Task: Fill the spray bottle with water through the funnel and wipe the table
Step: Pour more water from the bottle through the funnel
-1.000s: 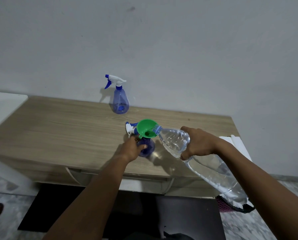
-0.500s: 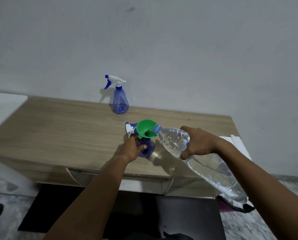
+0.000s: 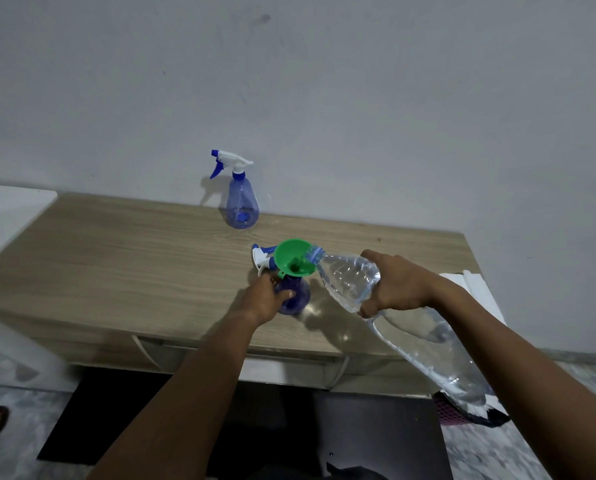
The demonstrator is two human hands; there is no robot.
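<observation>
As nothing has shifted lately, filling seemingly continues: right hand (image 3: 396, 285) grips the tilted water bottle (image 3: 348, 278) at the green funnel (image 3: 294, 258), left hand (image 3: 265, 299) clasps the spray bottle (image 3: 298, 297), near middle of the table (image 3: 116, 254).

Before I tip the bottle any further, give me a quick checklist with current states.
1. Funnel seated in the spray bottle neck: ok, it stands upright.
2. Spray bottle steadied: ok, left hand grips its body.
3. Water bottle mouth over the funnel bowl: ok, right hand holds it tilted, the mouth at the rim.
4. Fill level in the spray bottle: cannot tell, the hand and funnel hide it.
5. Spray head out of the way: ok, it lies on the table behind the funnel.
6. Spill on the table: cannot tell, only glare shows.
</observation>
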